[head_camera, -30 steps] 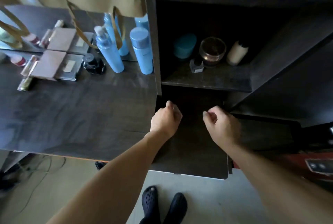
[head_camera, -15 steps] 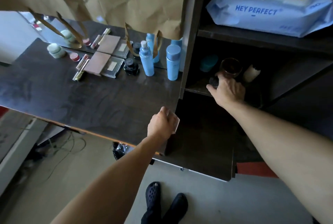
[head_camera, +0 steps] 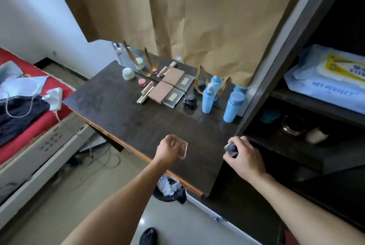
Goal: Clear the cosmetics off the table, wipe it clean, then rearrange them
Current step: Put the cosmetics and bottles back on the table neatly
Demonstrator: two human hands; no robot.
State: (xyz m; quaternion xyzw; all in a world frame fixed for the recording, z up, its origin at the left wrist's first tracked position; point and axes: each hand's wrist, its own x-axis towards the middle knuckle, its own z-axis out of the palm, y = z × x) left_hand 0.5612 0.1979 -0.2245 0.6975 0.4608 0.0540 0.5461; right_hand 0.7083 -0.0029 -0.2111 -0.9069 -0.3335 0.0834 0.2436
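Already most of the cosmetics stand in a row along the back of the tabletop (head_camera: 126, 118), by the mirror. The left hand (head_camera: 169, 151) hovers over the near edge, its grip closed on a clear flat case (head_camera: 181, 149), probably a compact, though blur makes that uncertain. The right hand (head_camera: 245, 158) grips a small dark bottle (head_camera: 231, 149) just beside the shelf (head_camera: 280, 144), apparently carrying it toward the tabletop for rearranging. A jar (head_camera: 292, 126) waits on the shelf.
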